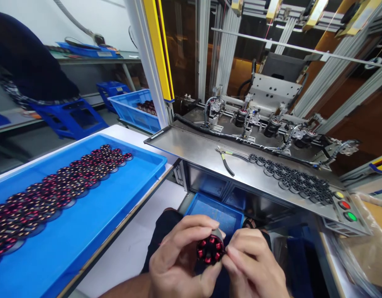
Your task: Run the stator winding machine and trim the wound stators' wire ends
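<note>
My left hand is wrapped round a motor stator, whose red wire windings face up towards me. At the stator's right edge, my right hand has thumb and forefinger pinched together. Whatever lies between those fingertips is too small to make out; it may be a wire end. Both hands are over my lap, in front of the machine. On the metal ledge ahead lie cutting pliers with black and green handles. To their right stand several rows of dark stator cores, with no red showing on them.
A large blue tray on the left table holds many wound stators. A blue bin sits below the ledge. Control buttons are at the ledge's right end. The winding machine stands behind; a seated person is at far left.
</note>
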Demonstrator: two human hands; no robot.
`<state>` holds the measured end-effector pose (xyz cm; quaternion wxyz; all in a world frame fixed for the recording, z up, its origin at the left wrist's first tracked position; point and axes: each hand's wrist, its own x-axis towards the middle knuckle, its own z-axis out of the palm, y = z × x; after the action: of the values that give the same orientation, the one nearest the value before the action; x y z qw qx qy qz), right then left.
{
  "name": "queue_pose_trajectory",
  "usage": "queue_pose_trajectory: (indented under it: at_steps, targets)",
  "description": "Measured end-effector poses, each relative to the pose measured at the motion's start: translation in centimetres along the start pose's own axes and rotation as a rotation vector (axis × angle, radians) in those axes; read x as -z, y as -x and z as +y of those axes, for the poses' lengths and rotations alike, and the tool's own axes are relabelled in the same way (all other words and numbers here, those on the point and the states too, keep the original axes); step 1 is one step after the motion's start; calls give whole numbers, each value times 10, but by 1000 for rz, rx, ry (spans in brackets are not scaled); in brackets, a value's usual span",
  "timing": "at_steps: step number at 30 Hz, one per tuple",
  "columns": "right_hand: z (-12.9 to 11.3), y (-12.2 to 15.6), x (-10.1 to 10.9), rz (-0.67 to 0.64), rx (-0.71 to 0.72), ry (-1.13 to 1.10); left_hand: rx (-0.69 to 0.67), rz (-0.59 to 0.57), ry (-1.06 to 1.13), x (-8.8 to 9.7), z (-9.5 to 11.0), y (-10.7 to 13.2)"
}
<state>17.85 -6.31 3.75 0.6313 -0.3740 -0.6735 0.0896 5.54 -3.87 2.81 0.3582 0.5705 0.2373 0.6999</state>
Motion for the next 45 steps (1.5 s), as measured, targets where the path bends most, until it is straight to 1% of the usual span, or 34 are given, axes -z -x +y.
queue_pose_trajectory:
  at_steps: [3,5,7,9,10,12,14,15,16,18,21,24,28,30,32,34,35,36,39,40,42,45]
  targets:
    - [1,4,-8,80,-82,-71,-35,-13,-33,1,-4,3]
    - [2,4,-12,83,-135,-105,1,-31,-3,4,-6,4]
    - [3,1,-13,74,-149,-114,108,-56,81,8,-7,3]
    - [6,-4,-12,66,-129,-108,266,-103,157,16,-9,0]
    - [7,-6,-10,49,-113,-104,351,-152,183,20,-9,-1]
    - [10,-9,-6,3,-98,-106,512,-296,247,29,-11,-5]
    - [13,-10,-2,-37,-97,-108,634,-424,359,35,-12,-6]
    - [13,-10,0,-57,-94,-103,669,-452,413,37,-13,-6]
    - [14,-10,2,-74,-90,-93,691,-456,452,37,-14,-6]
    - [13,-11,5,-105,-85,-55,703,-431,490,37,-15,-4]
    - [11,-13,9,-123,-83,13,695,-441,544,34,-17,-3]
    - [9,-16,12,-125,-103,36,624,-465,567,36,-17,-4]
    - [8,-20,13,-150,-167,-18,501,-483,479,39,-13,-9]
    - [8,-22,14,-167,-205,-60,432,-461,447,38,-11,-10]
    - [8,-24,16,-197,-201,-90,416,-406,488,35,-11,-9]
    - [8,-26,20,-226,-130,-84,472,-337,572,31,-14,-6]
    - [8,-27,22,-246,-80,-62,526,-323,601,29,-16,-5]
    - [8,-28,25,-269,-34,-34,599,-342,621,28,-18,-4]
    - [9,-29,31,-324,49,34,849,-524,689,25,-24,-2]
    - [9,-28,32,-328,56,45,904,-563,720,24,-25,-1]
    - [10,-25,32,-306,53,61,941,-568,760,23,-26,0]
    - [10,-21,28,-260,8,66,910,-496,749,22,-24,0]
